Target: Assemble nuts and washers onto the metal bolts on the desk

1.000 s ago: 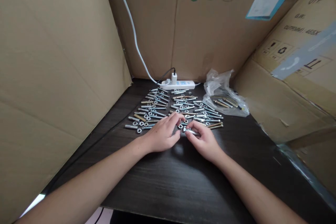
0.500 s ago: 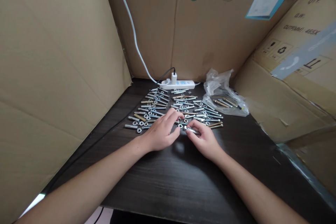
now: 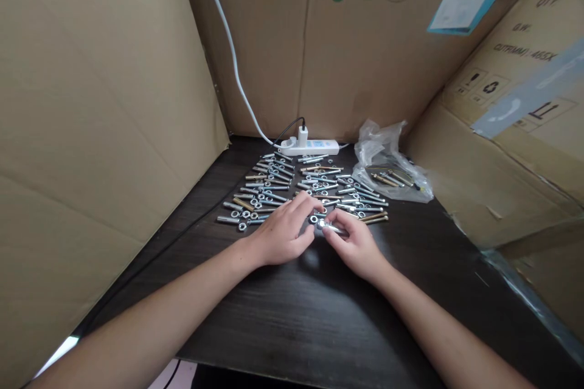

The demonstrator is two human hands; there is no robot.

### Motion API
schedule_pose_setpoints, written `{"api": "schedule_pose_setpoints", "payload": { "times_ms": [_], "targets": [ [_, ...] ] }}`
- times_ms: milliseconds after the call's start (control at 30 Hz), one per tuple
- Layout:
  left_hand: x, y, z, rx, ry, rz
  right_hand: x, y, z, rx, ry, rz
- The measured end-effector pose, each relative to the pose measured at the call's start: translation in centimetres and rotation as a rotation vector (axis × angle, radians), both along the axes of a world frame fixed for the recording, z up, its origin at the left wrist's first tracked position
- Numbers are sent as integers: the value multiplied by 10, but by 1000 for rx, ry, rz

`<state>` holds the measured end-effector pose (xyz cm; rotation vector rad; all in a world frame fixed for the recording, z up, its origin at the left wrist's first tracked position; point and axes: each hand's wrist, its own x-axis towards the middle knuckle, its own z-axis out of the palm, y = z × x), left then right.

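Grasping a silvery bolt (image 3: 336, 230) near its hexagonal end, the right hand (image 3: 359, 247) keeps its grip pinched between thumb and fingers, on the near side of the white power strip (image 3: 314, 148). The left hand (image 3: 288, 232), also nearer the person than the power strip, has thumb and forefinger parted; nothing shows in its grip. A loose nut (image 3: 313, 219) lies between the hands, likewise in front of the strip. As for progress, the silvery bolt seems to carry a nut at its tip, though whether that is threaded on cannot be told. Much appears laid out already: rows of bolts and nuts cover the dark tabletop (image 3: 292, 322) in front of the strip, in a left group (image 3: 276, 188) and a right group (image 3: 327, 187). Right of the strip, a clear plastic bag (image 3: 378, 135) contains more fasteners (image 3: 385, 180), so not everything is set out. Cardboard (image 3: 269, 48) stands behind the strip.
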<state>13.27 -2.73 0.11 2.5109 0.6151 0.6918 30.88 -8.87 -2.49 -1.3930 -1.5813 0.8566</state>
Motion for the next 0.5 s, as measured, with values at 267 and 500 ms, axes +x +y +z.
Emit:
{"api": "schedule_pose_setpoints", "payload": {
  "times_ms": [267, 500],
  "targets": [
    [3, 5, -6, 6, 128, -2, -2, -2, 3, -17, -3, 6],
    [1, 1, -2, -19, 101, -32, -1, -1, 0, -18, -6, 10]
  ]
}}
